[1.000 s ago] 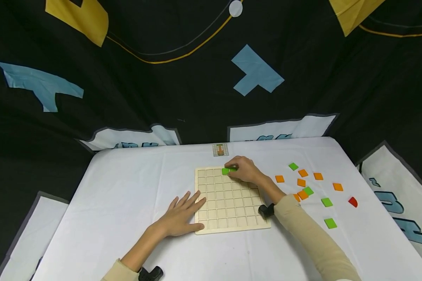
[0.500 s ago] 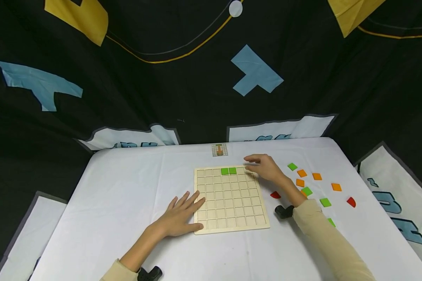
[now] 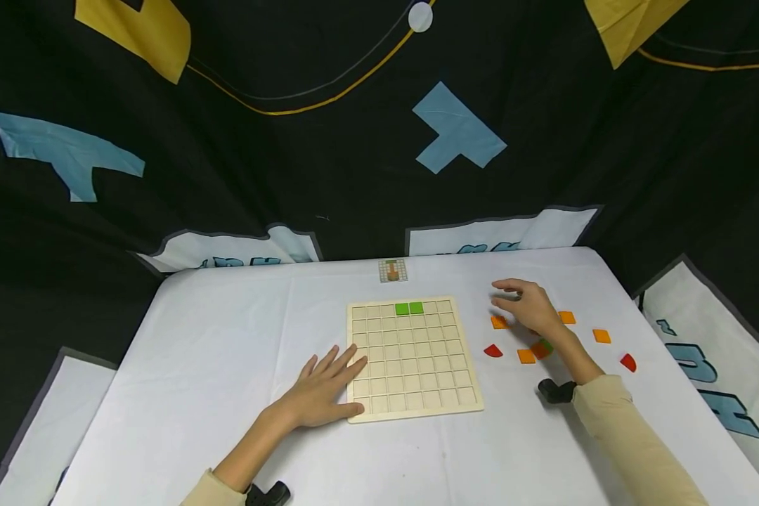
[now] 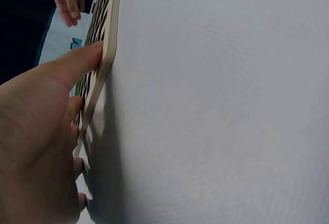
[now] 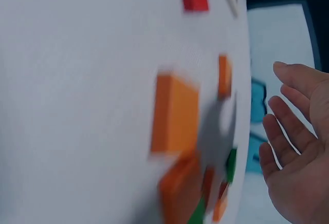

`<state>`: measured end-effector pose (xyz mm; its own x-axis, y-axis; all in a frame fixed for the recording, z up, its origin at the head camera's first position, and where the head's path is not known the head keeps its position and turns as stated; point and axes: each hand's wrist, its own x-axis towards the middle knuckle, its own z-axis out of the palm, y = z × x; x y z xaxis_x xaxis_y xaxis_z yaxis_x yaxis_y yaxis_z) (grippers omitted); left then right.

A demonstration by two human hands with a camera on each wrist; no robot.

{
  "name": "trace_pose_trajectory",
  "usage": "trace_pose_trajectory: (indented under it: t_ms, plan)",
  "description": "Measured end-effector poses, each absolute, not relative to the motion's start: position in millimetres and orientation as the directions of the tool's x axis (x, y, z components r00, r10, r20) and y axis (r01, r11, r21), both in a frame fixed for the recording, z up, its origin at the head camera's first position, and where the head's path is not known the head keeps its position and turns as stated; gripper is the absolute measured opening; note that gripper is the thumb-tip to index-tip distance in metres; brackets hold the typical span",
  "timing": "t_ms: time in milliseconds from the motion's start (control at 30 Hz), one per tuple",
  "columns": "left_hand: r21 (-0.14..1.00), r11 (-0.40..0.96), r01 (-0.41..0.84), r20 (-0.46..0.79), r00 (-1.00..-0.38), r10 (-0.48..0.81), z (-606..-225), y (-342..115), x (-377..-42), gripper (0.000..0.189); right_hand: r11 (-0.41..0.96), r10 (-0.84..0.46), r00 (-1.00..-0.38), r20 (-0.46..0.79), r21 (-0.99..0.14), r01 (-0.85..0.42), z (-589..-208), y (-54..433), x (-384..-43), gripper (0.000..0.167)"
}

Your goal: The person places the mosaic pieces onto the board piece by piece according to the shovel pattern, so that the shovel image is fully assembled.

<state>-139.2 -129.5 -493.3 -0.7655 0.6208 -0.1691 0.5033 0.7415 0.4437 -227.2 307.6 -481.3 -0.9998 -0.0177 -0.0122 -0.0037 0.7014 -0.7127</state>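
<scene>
My left hand (image 3: 322,395) lies with spread, straight fingers on the left edge of a pale wooden grid board (image 3: 411,383). In the left wrist view, the thumb (image 4: 85,62) presses near the board's corner. Two green square tiles, a left one (image 3: 402,309) and a right one (image 3: 416,308), sit side by side in the board's far row. Right of the board, my right hand (image 3: 528,306) hovers over loose tiles, fingers relaxed and holding nothing. Below it are an orange tile (image 3: 499,322) and, partly hidden by the wrist, a green tile (image 3: 547,346).
One red quarter-round piece (image 3: 493,351) lies beside the board, another red piece (image 3: 628,362) farther right. More orange tiles, such as this orange tile (image 3: 601,336), are scattered on the white-covered table (image 3: 228,337). A small grid-pattern card (image 3: 393,270) lies beyond the board.
My right hand has moved right, from the green tiles in the far row to above the loose pieces. Both green tiles and a red piece came into view. The left hand stays put.
</scene>
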Motion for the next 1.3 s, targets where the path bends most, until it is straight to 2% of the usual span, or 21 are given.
trace_pose_trajectory:
  t_ms: [300, 667, 1000, 1300]
  plan:
    - [0.437, 0.740, 0.511, -0.163, -0.764, 0.624, -493, -130, -139, 0.079, 0.744, 0.040, -0.998, -0.042, -0.665, 0.057, -494, 344, -222, 0.046]
    - [0.440, 0.748, 0.497, -0.167, -0.773, 0.612, -497, -130, -138, 0.081, 0.819, 0.086, -0.995, -0.059, -0.564, 0.104, -497, 349, -222, 0.044]
    - [0.442, 0.742, 0.505, -0.160, -0.769, 0.619, -494, -129, -139, 0.080, 0.802, 0.099, -0.993, -0.057, -0.587, 0.114, -495, 348, -221, 0.039]
    - [0.434, 0.741, 0.513, -0.164, -0.764, 0.625, -494, -129, -140, 0.079, 0.781, 0.027, -0.999, 0.018, -0.624, 0.010, -490, 333, -222, 0.036]
